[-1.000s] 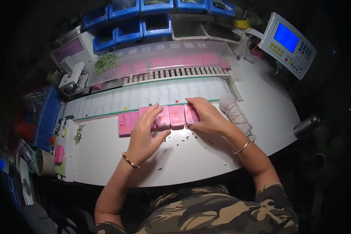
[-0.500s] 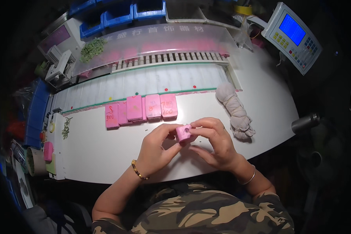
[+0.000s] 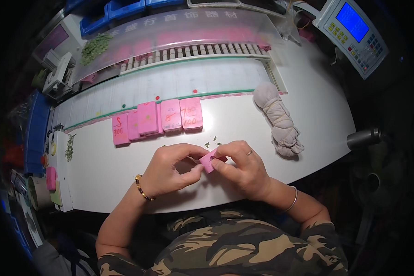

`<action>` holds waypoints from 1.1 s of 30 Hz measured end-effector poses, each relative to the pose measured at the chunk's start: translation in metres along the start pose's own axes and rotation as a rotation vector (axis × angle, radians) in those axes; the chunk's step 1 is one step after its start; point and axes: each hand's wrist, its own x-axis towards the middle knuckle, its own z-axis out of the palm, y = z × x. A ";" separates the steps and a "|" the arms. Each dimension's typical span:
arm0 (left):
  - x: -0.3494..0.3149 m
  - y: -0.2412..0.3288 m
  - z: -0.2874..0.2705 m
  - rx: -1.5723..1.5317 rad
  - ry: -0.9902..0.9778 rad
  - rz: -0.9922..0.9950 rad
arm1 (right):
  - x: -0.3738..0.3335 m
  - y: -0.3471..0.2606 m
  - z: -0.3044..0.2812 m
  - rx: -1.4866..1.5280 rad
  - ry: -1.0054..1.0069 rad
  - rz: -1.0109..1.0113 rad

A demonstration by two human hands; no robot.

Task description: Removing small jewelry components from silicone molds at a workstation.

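Observation:
A small pink block [image 3: 208, 163] with a hole in its face is held just above the white table, tilted between my two hands. My left hand [image 3: 172, 171] is curled, its fingertips and thumb tip at the block's left side. From the right, my right hand [image 3: 244, 171] pinches the same block, with the thumb over the face near the hole and the index finger along the top. Several tiny green pieces [image 3: 215, 138] lie on the table just beyond the block. My fingers partly cover the block.
Several pink blocks [image 3: 191, 114] stand in a row beyond my left hand. Behind them runs a long white panel [image 3: 170, 80] with a green edge. A tied cloth bundle [image 3: 280, 120] lies to the right; a control panel [image 3: 352, 34] stands at the far right. Green sprigs [image 3: 70, 147] lie at left.
The block has turned and tilted in my hands, and my right thumb has moved up onto its face. Green pieces now show beyond it. The whole view has shifted slightly.

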 end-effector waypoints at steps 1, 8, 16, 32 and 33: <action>-0.001 -0.004 0.001 -0.009 0.022 0.010 | 0.001 0.000 0.000 0.001 -0.010 -0.002; 0.003 -0.012 0.023 -0.084 0.231 -0.070 | -0.003 -0.003 0.002 0.006 0.017 -0.007; 0.005 -0.022 0.019 0.236 0.091 0.185 | -0.031 -0.011 0.005 0.107 0.022 -0.022; 0.001 0.007 0.023 0.312 -0.013 0.135 | 0.015 -0.007 -0.011 0.134 -0.064 0.451; 0.002 0.008 0.023 0.318 -0.010 0.134 | 0.022 -0.008 -0.008 0.040 -0.110 0.428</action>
